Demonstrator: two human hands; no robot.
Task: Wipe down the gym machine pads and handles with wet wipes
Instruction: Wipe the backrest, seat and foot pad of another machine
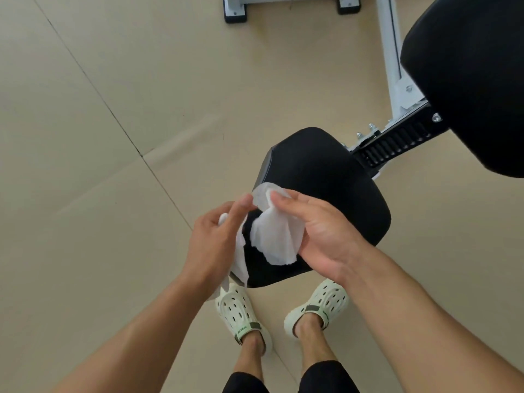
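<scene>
Wipe is pinched between your left hand and right hand, stretched over the seat pad's near edge, likely to unfold it before wiping; back pad waits at the far right.

- My left hand and right hand are bare, forearms without sleeves.
- I wear pale green perforated clogs and black shorts.

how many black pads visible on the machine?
2. The seat pad lies low at centre, under the hands and the wet wipe. The back pad is at upper right, cut off by the frame edge. Others may sit out of view.
</scene>
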